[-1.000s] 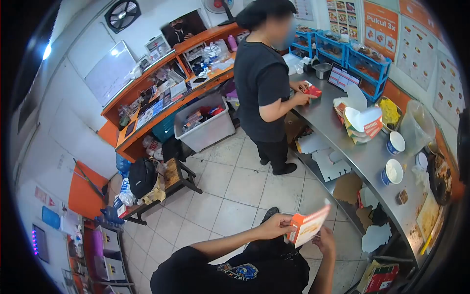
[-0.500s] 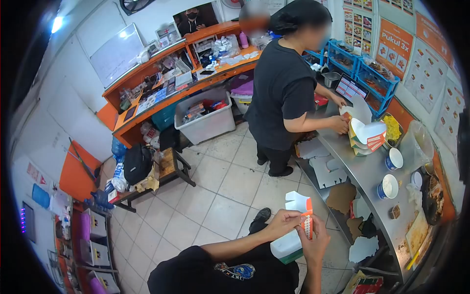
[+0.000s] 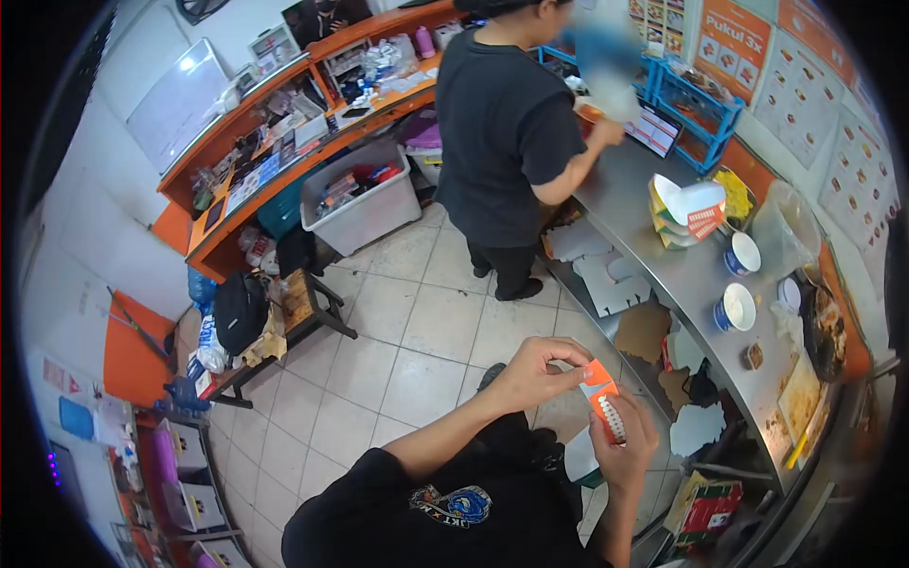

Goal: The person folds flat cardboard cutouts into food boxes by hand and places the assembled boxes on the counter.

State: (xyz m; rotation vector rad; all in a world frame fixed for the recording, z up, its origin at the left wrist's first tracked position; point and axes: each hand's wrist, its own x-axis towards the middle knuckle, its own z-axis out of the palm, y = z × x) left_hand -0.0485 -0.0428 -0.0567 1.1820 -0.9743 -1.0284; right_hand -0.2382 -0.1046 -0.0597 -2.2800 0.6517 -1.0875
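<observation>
My two hands hold an orange, white and green cardboard food box (image 3: 603,402) in front of my torso. My left hand (image 3: 538,375) pinches the orange flap at its upper end between thumb and fingers. Lower down, my right hand (image 3: 625,443) grips the box's orange side, printed with a row of white shapes, with the thumb on the near face. Part of the white and green body shows below, partly behind my right hand and wrist.
A co-worker in black (image 3: 511,123) stands at the steel counter (image 3: 615,199). On it are assembled boxes (image 3: 686,213), two paper tubs (image 3: 735,308), a clear plastic bag (image 3: 786,222) and a cutting board (image 3: 805,402). Cardboard pieces (image 3: 642,327) lie on the shelf below. A bench (image 3: 311,308) stands left.
The box has turned in my hands, so its orange side faces up more and the white flap no longer shows. The co-worker's hand has risen with something pale and blurred. My view has shifted.
</observation>
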